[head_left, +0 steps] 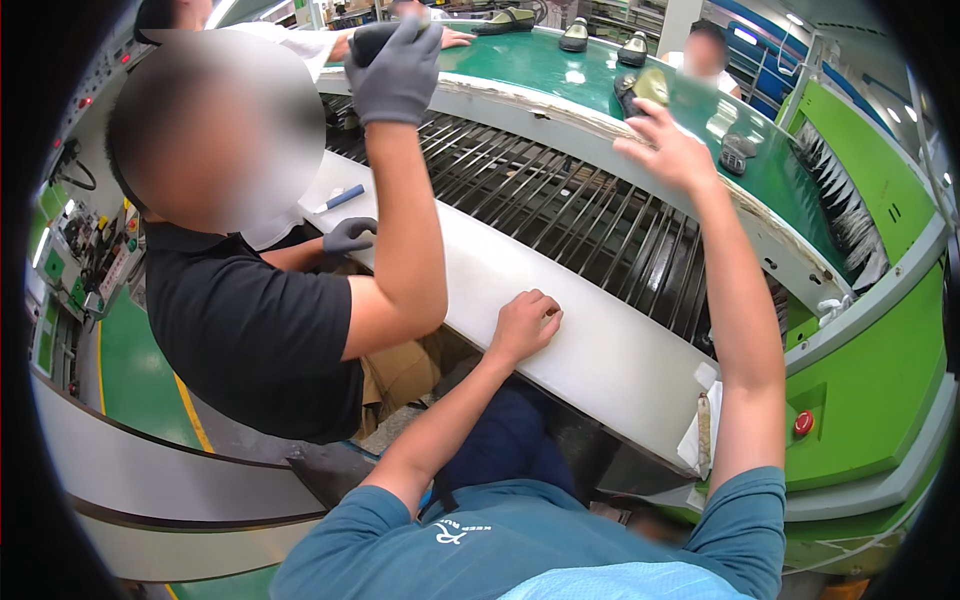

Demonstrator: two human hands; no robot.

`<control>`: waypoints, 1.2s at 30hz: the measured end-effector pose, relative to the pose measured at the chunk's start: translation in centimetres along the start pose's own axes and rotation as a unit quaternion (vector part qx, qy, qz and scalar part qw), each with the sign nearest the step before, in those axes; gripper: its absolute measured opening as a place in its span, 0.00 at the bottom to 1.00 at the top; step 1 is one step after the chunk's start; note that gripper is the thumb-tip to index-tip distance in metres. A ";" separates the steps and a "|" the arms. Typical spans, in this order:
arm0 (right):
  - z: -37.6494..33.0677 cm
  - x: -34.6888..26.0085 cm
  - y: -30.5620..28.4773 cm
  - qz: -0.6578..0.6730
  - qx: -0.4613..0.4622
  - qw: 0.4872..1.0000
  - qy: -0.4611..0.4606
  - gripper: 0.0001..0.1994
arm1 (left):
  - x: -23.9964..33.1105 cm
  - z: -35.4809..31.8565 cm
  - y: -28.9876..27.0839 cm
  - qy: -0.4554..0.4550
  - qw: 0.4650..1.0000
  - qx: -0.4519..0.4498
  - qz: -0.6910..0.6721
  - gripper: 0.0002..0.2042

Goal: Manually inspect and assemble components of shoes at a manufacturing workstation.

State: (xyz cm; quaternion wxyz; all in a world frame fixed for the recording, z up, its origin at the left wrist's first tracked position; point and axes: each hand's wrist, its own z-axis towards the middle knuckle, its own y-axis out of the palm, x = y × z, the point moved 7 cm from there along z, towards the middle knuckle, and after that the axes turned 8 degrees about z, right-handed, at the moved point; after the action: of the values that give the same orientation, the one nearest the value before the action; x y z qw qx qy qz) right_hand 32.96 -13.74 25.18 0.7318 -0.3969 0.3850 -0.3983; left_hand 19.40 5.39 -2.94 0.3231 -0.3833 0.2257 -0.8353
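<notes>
My left hand (525,323) rests on the white shelf (580,330) in front of me, fingers curled, holding nothing. My right hand (668,150) reaches up to the rim of the green conveyor belt (540,60), fingers spread, just below a dark and olive shoe (640,88) that lies on the belt. Whether the fingers touch the shoe I cannot tell. A co-worker in a black shirt (255,335) sits at my left. That person's grey-gloved hand (395,70) is raised and holds a dark shoe (375,40).
Metal roller bars (560,205) run between the shelf and the belt. More shoes (575,37) ride on the far belt. A blue pen (342,198) lies on the shelf by the co-worker's other gloved hand (350,236). A red button (803,423) sits on the green machine housing at right.
</notes>
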 end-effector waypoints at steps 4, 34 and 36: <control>0.0 -0.7 2.5 -0.148 0.092 0.983 -0.060 0.38 | 0.1 -0.1 -0.1 0.015 1.000 0.018 0.011 0.03; -23.4 5.6 20.7 0.287 0.106 0.952 0.020 0.05 | 0.5 0.1 0.1 0.020 0.999 -0.004 0.039 0.02; -23.1 6.1 20.9 0.325 0.099 0.940 0.027 0.06 | 1.2 0.1 -0.1 0.017 0.999 -0.026 0.034 0.02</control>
State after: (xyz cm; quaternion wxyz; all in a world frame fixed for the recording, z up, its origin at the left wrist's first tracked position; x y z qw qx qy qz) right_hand 20.77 -17.79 -3.85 0.8466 -0.1647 0.4709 -0.1852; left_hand 18.85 4.59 -2.26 0.3372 -0.3694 0.2658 -0.8241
